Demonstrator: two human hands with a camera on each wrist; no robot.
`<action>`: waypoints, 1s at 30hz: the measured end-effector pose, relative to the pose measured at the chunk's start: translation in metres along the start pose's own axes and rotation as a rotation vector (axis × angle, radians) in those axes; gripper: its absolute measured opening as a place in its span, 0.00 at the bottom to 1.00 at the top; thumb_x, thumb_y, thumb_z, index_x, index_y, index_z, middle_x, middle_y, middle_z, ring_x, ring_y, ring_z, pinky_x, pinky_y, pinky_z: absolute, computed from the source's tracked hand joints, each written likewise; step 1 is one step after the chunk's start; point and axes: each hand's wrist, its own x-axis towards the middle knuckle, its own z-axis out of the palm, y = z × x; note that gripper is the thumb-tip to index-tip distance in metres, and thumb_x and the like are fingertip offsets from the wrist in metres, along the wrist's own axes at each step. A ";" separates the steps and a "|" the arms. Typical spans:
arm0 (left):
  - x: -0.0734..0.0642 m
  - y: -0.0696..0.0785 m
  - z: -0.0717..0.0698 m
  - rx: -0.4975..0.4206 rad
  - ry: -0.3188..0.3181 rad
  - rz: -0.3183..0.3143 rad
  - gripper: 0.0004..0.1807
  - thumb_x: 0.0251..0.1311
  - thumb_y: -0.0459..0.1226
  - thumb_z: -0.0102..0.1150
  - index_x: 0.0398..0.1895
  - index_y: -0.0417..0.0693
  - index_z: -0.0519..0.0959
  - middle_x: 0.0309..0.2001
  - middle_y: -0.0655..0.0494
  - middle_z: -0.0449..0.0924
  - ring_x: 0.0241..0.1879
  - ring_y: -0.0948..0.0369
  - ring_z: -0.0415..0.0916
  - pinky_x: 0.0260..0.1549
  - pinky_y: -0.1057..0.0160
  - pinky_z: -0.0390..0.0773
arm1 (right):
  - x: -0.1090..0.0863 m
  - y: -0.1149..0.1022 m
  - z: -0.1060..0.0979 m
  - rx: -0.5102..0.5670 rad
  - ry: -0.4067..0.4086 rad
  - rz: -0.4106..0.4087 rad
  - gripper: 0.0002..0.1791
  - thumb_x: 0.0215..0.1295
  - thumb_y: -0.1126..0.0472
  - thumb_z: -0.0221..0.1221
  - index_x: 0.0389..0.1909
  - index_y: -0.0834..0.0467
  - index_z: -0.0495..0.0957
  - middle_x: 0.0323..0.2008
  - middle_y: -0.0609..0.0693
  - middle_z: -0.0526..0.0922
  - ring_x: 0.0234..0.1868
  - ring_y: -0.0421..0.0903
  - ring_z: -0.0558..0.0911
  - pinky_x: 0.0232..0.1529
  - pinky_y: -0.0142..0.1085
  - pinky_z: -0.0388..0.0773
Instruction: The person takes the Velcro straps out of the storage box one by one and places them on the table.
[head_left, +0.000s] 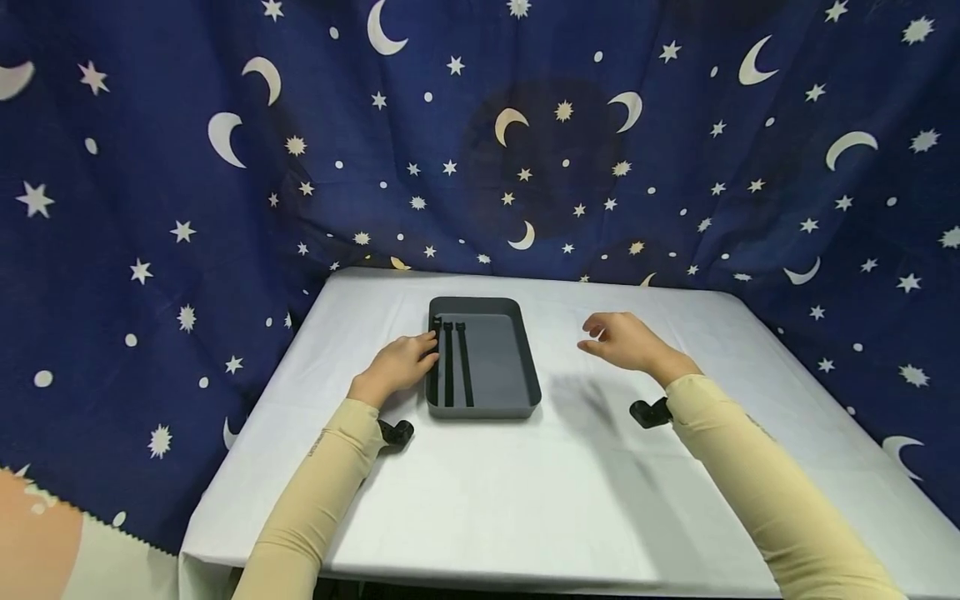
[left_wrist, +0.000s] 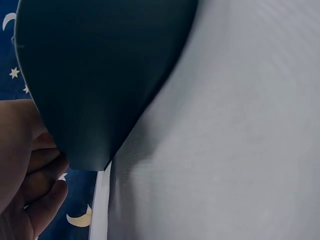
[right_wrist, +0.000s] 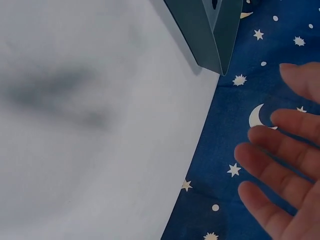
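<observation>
A grey rectangular tray [head_left: 491, 412] lies on the white table. Along its left side lie black cable straps, a middle one [head_left: 448, 367] and a right one [head_left: 465, 367], each with a wider head at the far end. The leftmost strap [head_left: 437, 322] runs beside the left wall, partly hidden by my left hand [head_left: 397, 362]. That hand's thumb and fingertips are apart, right at the tray's left rim. My right hand [head_left: 626, 340] hovers over the table to the right of the tray, holding nothing. In the right wrist view its fingers [right_wrist: 272, 175] are loosely spread.
A white cloth [head_left: 570, 517] covers the table. Behind and beside it hangs a dark blue curtain [head_left: 465, 167] with moons and stars. Black wrist-worn devices show below the left cuff [head_left: 397, 432] and the right cuff [head_left: 651, 413].
</observation>
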 end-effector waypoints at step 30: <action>0.000 -0.005 -0.002 -0.065 0.013 0.036 0.26 0.74 0.43 0.53 0.68 0.36 0.72 0.72 0.43 0.67 0.71 0.46 0.67 0.70 0.49 0.69 | 0.019 -0.022 0.013 0.003 -0.036 -0.040 0.18 0.62 0.57 0.66 0.46 0.67 0.82 0.38 0.59 0.87 0.38 0.52 0.85 0.44 0.50 0.83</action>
